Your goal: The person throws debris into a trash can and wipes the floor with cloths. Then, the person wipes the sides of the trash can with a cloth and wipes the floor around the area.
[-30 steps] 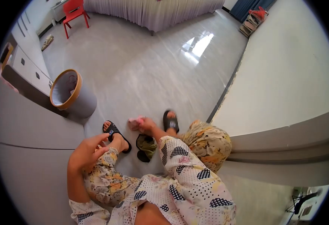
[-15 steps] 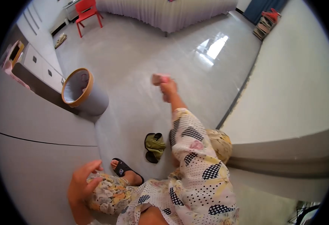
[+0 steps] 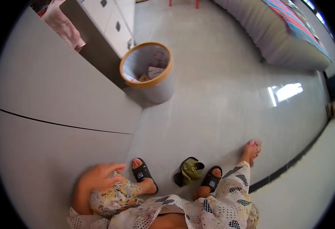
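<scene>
My left hand [image 3: 102, 176] is held over my left knee, fingers stretched out and partly spread, with nothing in it. My right hand [image 3: 253, 149] is out at the end of my extended arm, low over the floor at the right. Its fingers look closed around something small and pinkish, too blurred to name. On the floor between my feet lies a crumpled olive-green fabric item with black edging [image 3: 191, 170]. I wear black slides; the left slide [image 3: 144, 174] and the right slide [image 3: 213, 179] are both flat on the floor.
A grey waste bin [image 3: 158, 89] with a wood-coloured rim stands ahead, holding papers and a small box. Left of it are a grey panel [image 3: 60, 87], white drawers [image 3: 112, 26] and a pink cloth [image 3: 62, 26]. A covered bed [image 3: 274, 42] is at upper right; a wall runs along the right.
My right arm has swung from straight ahead down to the right. The view has turned left and down, bringing the bin closer to the middle and my right slide into sight.
</scene>
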A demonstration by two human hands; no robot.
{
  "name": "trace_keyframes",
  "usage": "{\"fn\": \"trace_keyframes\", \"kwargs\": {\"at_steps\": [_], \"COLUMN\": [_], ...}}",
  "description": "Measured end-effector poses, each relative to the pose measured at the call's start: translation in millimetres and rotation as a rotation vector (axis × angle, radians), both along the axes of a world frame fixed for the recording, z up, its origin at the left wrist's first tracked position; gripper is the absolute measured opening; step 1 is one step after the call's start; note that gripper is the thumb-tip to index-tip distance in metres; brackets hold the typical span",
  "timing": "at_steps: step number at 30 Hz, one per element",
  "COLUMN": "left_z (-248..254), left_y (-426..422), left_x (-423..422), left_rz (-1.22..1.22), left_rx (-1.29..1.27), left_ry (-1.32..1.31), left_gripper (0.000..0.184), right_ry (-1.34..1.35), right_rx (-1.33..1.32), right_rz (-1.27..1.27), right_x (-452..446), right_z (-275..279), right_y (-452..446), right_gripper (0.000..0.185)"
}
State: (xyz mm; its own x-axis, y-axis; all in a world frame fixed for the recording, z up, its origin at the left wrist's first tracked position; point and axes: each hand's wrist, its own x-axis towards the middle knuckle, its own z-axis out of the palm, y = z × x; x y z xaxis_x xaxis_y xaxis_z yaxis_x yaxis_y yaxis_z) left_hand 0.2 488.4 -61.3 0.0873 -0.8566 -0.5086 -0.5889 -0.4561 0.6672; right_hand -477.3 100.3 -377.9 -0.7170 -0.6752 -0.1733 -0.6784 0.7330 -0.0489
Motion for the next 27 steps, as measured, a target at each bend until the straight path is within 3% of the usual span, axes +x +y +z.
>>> {"fn": "trace_keyframes", "kwargs": {"at_steps": [2,4,6,8,9,10,11,12,16,17,22,27], "left_z": [-8.9,-19.9,-33.7,-43.7,-43.9,-43.8,-42.5,-43.0,-54.7,-59.1,-72.8,-78.8], "left_y": [0.4,11.0,24.5,37.7,38.1,34.8,33.8,34.9,36.8,42.7,55.4,67.2], "left_x": [7.7,18.3,31.0,38.5,37.0,35.1,33.4,33.8,49.8,52.8,72.1,86.2], "left_rz": [0.127,0.307,0.486,0.675,0.665,0.658,0.652,0.663,0.702,0.721,0.752,0.803], "left_rx": [-0.004,0.019,0.005,-0.027,-0.041,-0.052,-0.065,-0.079,-0.16,-0.194,-0.289,-0.346], "left_ry": [-0.061,-0.119,-0.093,0.025,0.01,-0.001,-0.011,-0.011,-0.034,-0.048,-0.112,-0.25], "left_gripper": [0.043,0.045,0.048,0.051,0.053,0.054,0.055,0.056,0.058,0.059,0.057,0.054], "right_ry": [-0.097,0.026,0.003,0.066,0.009,-0.13,-0.182,-0.207,-0.418,-0.35,-0.323,-0.336], "right_rx": [0.055,0.011,-0.119,0.047,-0.067,0.018,-0.234,-0.365,-0.108,-0.246,-0.156,-0.133], "right_rz": [0.175,0.498,0.772,0.938,1.184,1.254,1.426,1.494,1.49,1.649,1.734,1.759], "right_x": [24.2,87.5,136.9,214.4,229.2,257.0,271.5,288.7,322.1,311.9,279.7,262.8], "right_z": [-27.2,-8.5,-43.5,-9.8,-54.2,-26.9,-95.4,-114.4,-44.0,-67.7,-40.5,-56.4], "right_y": [-40.5,-49.3,-61.6,-46.6,-43.6,-19.5,-11.8,12.2,106.4,139.1,186.1,204.0], "right_gripper": [0.043,0.042,0.042,0.045,0.043,0.045,0.044,0.038,0.031,0.032,0.037,0.037]}}
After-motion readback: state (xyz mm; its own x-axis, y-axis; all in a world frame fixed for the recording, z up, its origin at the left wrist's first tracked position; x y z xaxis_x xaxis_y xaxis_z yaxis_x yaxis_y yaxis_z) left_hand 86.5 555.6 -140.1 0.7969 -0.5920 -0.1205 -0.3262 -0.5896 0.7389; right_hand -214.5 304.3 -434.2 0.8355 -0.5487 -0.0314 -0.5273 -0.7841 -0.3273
